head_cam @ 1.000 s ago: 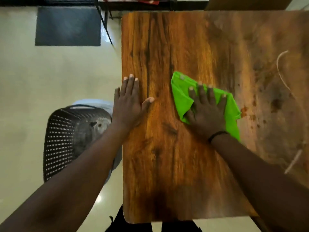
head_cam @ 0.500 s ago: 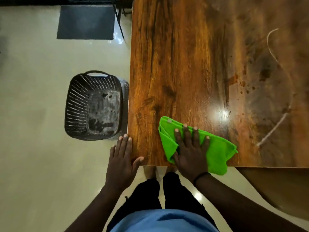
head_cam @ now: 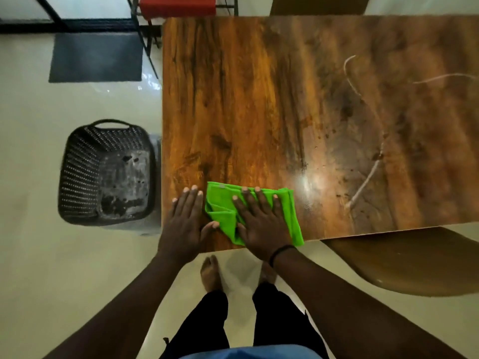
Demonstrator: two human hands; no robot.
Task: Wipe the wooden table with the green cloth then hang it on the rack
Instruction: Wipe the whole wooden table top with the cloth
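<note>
The folded green cloth [head_cam: 223, 206] lies on the wooden table [head_cam: 233, 99] at its near left corner. My right hand [head_cam: 261, 224] presses flat on the cloth with fingers spread, covering its middle. My left hand [head_cam: 185, 224] rests flat on the table's near left corner, thumb touching the cloth's left edge. White streaks and dark specks [head_cam: 363, 187] mark the table's right part. A black metal rack [head_cam: 145, 27] with a red cloth [head_cam: 177, 6] on it stands beyond the table's far left corner.
A black perforated basket [head_cam: 106, 172] stands on the pale floor left of the table. A dark mat [head_cam: 96, 57] lies farther back. A brown chair seat [head_cam: 404, 260] juts out under the table's near right edge. My bare feet [head_cam: 211, 273] are just below the near edge.
The cloth and my right hand slid from mid-table to the near edge a second ago and stay there. My left hand moved from off the table's corner back onto it beside the cloth.
</note>
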